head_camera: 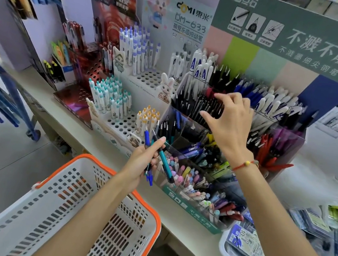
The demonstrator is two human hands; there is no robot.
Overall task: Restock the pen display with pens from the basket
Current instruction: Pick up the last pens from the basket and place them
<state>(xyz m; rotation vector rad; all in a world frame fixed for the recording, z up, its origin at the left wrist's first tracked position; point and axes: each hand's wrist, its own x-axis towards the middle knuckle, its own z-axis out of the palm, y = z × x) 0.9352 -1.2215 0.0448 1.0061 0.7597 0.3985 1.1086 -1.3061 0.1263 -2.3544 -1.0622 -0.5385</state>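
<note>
left hand [141, 161] grips a blue pen [148, 144] and a teal plastic pen [165, 162] over the white plastic basket's orange rim [150, 202]; right hand [227, 120] hovers open, holding nothing, above the clear plastic pen display [285, 140]

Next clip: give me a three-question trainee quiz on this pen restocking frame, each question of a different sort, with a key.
1. True or false: the left hand grips several pens.
2. Multiple choice: the right hand is
A. pinching a red pen
B. held open above the black pens in the clear display
C. resting on the basket rim
3. Fill in: the white basket has a rim coloured ____.

Key:
1. True; a teal one and blue ones show.
2. B; its fingers are spread and hold nothing.
3. Orange.
</note>
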